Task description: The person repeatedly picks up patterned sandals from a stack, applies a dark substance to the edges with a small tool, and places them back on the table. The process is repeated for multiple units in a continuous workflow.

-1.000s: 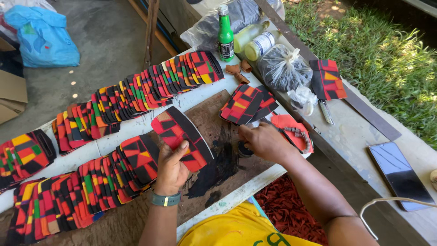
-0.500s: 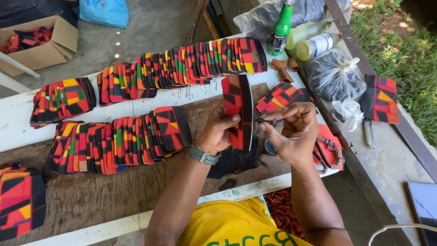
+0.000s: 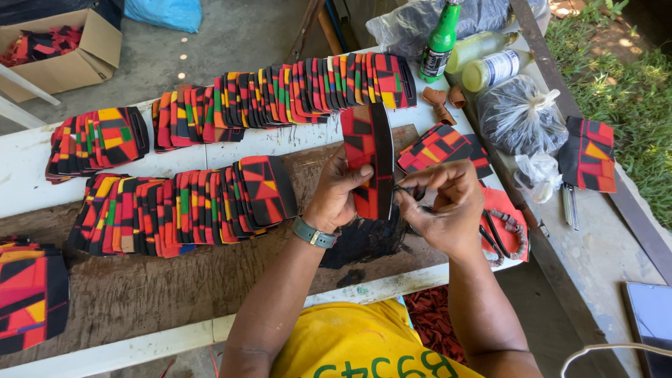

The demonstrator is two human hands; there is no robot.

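Note:
My left hand [image 3: 340, 197] grips a flat patterned piece [image 3: 368, 155] in red, black and orange, holding it upright on edge over the brown work board [image 3: 175, 273]. My right hand [image 3: 442, 204] pinches a small dark tool against the piece's right edge; the tool is mostly hidden by my fingers. Just left of my hands, a row of similar patterned pieces [image 3: 189, 203] lies overlapped on the board. A longer overlapped row [image 3: 280, 94] runs along the far side of the white table [image 3: 28, 175]. A small stack of the pieces [image 3: 441, 147] lies behind my right hand.
A green bottle [image 3: 439, 42], two pale bottles [image 3: 493, 66] and a tied plastic bag [image 3: 521, 115] stand at the far right. Another patterned stack [image 3: 591, 154] lies on the concrete ledge. A cardboard box [image 3: 63, 49] sits on the floor, far left. A phone [image 3: 651, 318] lies near right.
The patterned piece has gone from lying flat under my left hand to standing on edge between both hands. My right hand has come in against its edge. The view shifted right.

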